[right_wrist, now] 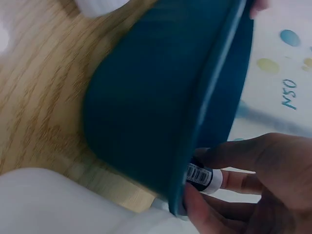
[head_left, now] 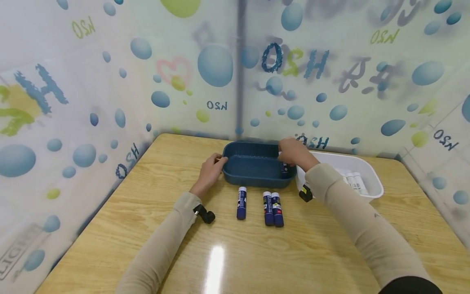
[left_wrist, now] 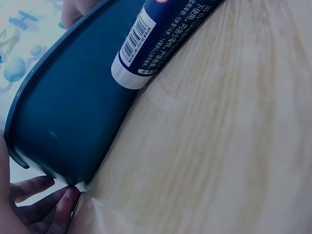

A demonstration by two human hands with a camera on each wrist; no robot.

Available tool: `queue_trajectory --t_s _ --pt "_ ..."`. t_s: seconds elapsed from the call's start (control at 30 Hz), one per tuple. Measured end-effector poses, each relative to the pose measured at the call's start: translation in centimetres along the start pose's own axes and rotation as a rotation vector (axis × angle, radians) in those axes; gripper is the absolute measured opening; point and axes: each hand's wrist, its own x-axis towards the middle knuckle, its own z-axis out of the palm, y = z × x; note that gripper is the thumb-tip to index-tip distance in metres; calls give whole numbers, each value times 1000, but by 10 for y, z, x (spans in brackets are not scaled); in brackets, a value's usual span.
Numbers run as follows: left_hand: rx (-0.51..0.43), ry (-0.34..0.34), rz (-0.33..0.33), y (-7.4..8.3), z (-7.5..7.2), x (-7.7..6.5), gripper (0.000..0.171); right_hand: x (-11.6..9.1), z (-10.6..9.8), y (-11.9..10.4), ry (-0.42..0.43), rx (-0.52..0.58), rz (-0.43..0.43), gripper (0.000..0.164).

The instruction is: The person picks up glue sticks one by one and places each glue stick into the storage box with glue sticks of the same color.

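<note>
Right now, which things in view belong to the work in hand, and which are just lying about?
Belonging:
left hand, holding dark blue tray
right hand, gripping glue stick
likely, three loose sticks on table

Seemingly lying about:
white bin and white tubes, neither held

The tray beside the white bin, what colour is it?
The tray is dark teal, clearest in the head view.

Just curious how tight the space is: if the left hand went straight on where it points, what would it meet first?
Most likely the blue tray: the left hand seems to be touching its left end.
</note>
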Motion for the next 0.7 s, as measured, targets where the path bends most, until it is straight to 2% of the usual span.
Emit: queue_trajectory --t_s 0.13,0.2,0.4,0.7 --pt "5 9 5 0 0 0 45 9 6 -1 -24 22 30 13" --pt "12 4 11 0 0 0 46 13 10 -1 -51 44 49 16" --pt "24 -9 22 -2 2 -2 46 21 21 0 -135 16 74 19" --pt "17 5 24 -1 1 -2 44 21 27 -4 -108 -17 68 9"
